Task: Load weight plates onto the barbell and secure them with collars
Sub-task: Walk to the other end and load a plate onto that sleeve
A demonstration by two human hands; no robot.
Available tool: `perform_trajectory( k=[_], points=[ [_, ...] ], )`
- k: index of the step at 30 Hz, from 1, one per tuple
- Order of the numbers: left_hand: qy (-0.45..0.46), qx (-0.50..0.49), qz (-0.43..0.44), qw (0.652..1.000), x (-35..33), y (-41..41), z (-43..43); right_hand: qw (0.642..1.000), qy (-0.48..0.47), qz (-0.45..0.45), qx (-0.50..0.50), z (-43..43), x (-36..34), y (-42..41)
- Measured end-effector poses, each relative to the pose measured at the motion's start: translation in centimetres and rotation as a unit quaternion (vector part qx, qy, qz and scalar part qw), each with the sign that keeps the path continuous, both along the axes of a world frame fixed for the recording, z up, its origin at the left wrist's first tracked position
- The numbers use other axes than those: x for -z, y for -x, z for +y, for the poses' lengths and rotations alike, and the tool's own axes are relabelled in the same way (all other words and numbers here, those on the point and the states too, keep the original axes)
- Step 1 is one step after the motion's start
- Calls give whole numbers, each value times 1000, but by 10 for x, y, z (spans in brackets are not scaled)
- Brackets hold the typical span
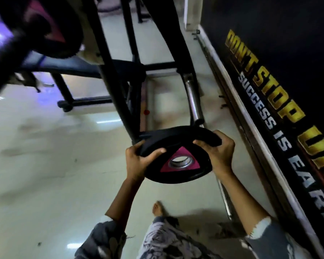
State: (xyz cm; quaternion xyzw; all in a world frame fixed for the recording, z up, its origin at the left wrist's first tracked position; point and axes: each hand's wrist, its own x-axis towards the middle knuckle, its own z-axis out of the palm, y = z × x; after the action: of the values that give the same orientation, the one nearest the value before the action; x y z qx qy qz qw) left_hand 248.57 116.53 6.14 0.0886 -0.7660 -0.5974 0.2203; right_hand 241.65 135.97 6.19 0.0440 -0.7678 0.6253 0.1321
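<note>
My left hand [138,161] and right hand [219,152] grip the round black rubber weight plate [178,156], just before the shiny steel barbell sleeve [194,101]. If its hole misses, the plate may slip onto my foot [158,208].

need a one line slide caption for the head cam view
Both hands, left hand and right hand, grip a black weight plate near the steel barbell sleeve.
</note>
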Motion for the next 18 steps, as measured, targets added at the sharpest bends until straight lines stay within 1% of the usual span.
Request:
perform_trajectory(
  k=[4,7,11,15,18],
  points=[
    [24,-56,54,997,-74,-49,-61,995,69,33,-66,-74,-64,-28],
    [37,-97,92,990,-120,-82,-115,991,65,62,-98,-134,-107,-48],
    [53,-143,131,980,-162,-114,-195,986,81,90,-111,-220,-152,-74],
    [86,-147,146,974,-191,-136,-273,983,95,109,-115,-301,-177,-96],
    [103,-120,143,977,-200,-135,-321,984,101,114,-90,-347,-177,-103]
  ],
)
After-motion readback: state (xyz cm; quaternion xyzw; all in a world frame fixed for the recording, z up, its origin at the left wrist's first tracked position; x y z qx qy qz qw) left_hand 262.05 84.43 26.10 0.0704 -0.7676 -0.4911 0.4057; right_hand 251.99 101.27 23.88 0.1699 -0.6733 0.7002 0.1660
